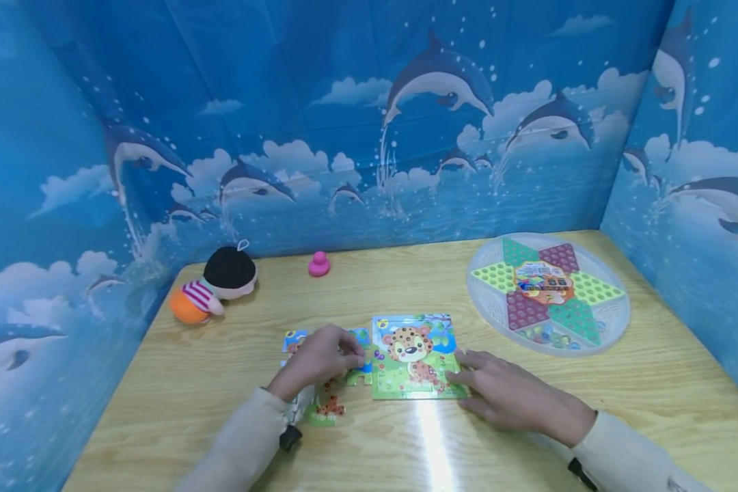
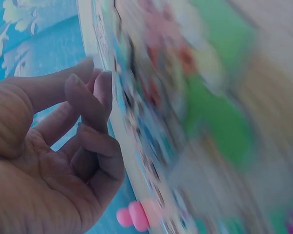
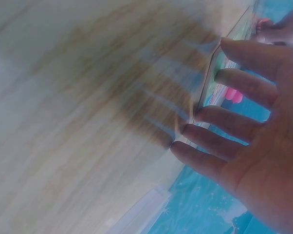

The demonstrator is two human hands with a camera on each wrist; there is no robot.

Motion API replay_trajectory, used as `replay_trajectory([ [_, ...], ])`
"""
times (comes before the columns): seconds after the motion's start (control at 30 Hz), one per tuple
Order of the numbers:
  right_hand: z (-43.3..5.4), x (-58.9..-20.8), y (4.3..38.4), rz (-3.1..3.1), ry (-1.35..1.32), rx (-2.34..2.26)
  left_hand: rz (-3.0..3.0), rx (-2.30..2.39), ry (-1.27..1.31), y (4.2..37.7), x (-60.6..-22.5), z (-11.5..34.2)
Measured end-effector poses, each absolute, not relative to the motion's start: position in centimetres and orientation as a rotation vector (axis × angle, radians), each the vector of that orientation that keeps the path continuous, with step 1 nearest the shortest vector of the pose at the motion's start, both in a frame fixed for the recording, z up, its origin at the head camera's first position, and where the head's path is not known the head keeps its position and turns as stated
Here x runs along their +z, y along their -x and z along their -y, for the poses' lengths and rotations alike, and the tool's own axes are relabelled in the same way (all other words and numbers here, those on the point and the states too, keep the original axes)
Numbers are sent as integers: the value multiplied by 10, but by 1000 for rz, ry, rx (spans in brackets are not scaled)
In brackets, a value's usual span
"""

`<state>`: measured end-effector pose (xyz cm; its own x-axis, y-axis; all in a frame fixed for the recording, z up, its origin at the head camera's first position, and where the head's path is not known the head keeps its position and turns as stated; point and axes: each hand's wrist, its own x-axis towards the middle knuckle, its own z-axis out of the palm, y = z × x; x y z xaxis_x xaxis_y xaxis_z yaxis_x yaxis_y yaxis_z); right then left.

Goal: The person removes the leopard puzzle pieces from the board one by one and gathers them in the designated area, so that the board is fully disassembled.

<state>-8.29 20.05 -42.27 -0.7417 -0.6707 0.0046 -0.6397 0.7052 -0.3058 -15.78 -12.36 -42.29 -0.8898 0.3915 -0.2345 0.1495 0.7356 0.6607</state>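
A square jigsaw puzzle board (image 1: 412, 355) with a spotted leopard cub on green and blue lies flat on the table. My right hand (image 1: 507, 389) rests at its right edge, fingers spread and fairly straight; the right wrist view shows these fingertips (image 3: 229, 44) along the board's edge. Left of the board lie puzzle pieces (image 1: 329, 408) with matching spots, green and blue, partly covered by my left hand (image 1: 320, 362). In the left wrist view its fingers (image 2: 105, 146) are loosely bent, with nothing visible between them, and the pieces behind are blurred.
A round Chinese checkers board (image 1: 480, 294) with marbles stands at the back right. At the back left lies a plush doll (image 1: 230, 273) with a black cap, and a small pink toy (image 1: 319, 264) stands near the backdrop (image 1: 344, 205).
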Motion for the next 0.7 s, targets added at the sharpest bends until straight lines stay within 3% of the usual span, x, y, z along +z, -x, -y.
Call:
replay_trajectory([
  [0.7,-202,-422,84,-2808,1085,-439,-2611,668,-734,156,-424,20],
])
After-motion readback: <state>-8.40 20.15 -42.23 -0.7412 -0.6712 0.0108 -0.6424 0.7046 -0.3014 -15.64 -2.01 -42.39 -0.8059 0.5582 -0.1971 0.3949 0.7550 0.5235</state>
